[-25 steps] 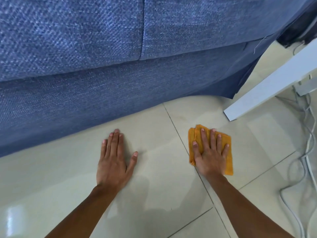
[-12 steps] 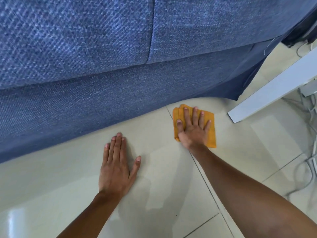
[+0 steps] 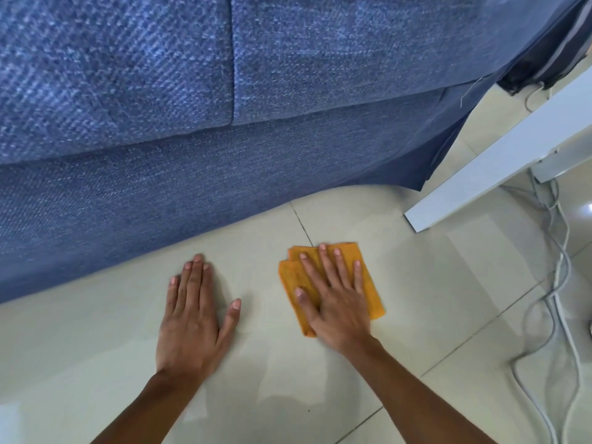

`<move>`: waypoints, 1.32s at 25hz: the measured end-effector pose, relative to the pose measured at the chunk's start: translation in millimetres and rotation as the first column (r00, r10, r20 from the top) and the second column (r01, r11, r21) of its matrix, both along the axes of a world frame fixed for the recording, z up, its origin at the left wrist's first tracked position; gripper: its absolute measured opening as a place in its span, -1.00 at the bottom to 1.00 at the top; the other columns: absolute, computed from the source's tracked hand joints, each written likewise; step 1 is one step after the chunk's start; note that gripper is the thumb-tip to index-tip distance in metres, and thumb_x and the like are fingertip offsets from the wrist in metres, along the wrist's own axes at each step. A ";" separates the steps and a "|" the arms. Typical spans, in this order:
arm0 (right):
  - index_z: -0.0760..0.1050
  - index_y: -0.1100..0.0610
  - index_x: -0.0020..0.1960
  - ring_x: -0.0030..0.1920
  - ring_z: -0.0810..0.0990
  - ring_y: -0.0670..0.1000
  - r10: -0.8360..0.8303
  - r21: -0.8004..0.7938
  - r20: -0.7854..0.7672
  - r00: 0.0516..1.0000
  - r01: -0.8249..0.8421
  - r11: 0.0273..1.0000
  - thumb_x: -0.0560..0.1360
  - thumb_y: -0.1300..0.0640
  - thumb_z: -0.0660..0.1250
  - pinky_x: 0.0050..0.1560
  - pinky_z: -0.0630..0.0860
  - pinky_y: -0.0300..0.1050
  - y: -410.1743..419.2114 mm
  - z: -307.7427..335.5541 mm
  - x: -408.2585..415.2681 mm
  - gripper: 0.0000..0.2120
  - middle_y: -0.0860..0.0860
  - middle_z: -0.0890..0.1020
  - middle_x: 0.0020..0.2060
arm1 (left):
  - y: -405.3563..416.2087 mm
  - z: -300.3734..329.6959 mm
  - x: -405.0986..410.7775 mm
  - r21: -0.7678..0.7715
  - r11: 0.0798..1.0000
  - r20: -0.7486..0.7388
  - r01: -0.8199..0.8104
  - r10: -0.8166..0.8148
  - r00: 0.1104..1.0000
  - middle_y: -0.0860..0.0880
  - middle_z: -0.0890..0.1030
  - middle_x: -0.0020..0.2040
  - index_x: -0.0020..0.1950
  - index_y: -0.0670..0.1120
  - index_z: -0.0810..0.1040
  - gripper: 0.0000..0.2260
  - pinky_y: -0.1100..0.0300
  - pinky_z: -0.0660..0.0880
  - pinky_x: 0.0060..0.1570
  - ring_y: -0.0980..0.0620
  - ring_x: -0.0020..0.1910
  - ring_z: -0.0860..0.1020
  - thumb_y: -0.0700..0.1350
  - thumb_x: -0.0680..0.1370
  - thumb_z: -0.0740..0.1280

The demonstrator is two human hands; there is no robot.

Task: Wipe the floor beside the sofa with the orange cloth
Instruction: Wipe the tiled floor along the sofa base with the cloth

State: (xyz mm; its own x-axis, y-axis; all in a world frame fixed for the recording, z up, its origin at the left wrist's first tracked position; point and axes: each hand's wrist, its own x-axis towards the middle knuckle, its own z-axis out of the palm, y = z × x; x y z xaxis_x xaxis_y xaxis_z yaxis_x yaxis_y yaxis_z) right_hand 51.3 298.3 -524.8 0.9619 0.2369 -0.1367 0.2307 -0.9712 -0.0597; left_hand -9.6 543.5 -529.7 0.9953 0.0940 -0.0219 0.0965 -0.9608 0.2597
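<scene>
Orange cloth (image 3: 371,293), folded into a small pad, lies flat on the pale tiled floor (image 3: 448,283), just in front of the blue sofa (image 3: 160,187) base, right beside a grout line. Right hand (image 3: 333,302) sits palm-down on top of it, fingers (image 3: 326,267) spread apart and pressed flat, not curled round the cloth; thumb on the left edge of the fold. Hand looks slightly blurred, so likely mid-stroke.

Left hand (image 3: 192,312) flat on bare tile to the left, well apart from the cloth, fingers mostly together, thumb out, holding nothing; reads as a brace for body weight.

Handling, as a judgement: cloth is light, soft and limp, several layers thick, with corners showing offset at the top edge. It will slide easily on glossy tile, and it has no stiffness of its own, so it moves only where the palm drags it. Best hold is what is here: flat palm over the centre, fingertips pinning the far edge so the layers do not bunch or unfold. Not fragile.

White furniture leg (image 3: 480,174) and loose grey cables (image 3: 557,302) lie to the right; a wide stroke that way could snag them.
</scene>
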 end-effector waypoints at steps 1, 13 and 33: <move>-0.13 -0.23 0.60 0.63 -0.14 0.06 -0.068 -0.023 0.005 0.998 0.068 0.997 0.58 -0.34 -0.15 0.56 -0.15 0.29 -13.5 0.3 5.4 -0.38 -0.07 -0.10 0.63 | -0.2 0.8 -0.1 -0.002 1.000 -0.002 0.003 -0.003 1.000 -0.16 -0.02 0.60 0.56 -0.26 -0.01 -0.29 -0.02 -0.08 0.55 -0.05 0.59 -0.07 0.23 0.59 -0.08; -0.22 -0.17 0.60 0.61 -0.24 0.14 -0.113 0.017 -0.092 0.989 0.115 0.993 0.61 -0.27 -0.15 0.52 -0.28 0.34 72.1 3.3 86.2 -0.39 0.01 -0.20 0.63 | 1.5 2.5 2.4 -0.062 0.998 0.030 0.001 0.001 1.000 -0.14 0.04 0.60 0.55 -0.24 0.06 -0.30 0.02 -0.09 0.55 -0.02 0.59 -0.03 0.23 0.59 -0.08; -0.03 -0.18 0.61 0.63 -0.09 0.11 0.275 0.032 0.005 0.961 -0.275 0.961 0.59 -0.32 -0.05 0.53 -0.04 0.35 89.8 0.4 -25.4 -0.37 -0.02 -0.03 0.63 | 61.5 5.6 -37.0 -0.111 0.978 0.019 -0.177 0.180 0.984 -0.08 0.03 0.61 0.57 -0.17 0.07 -0.33 0.05 -0.09 0.55 0.03 0.59 -0.05 0.22 0.58 -0.05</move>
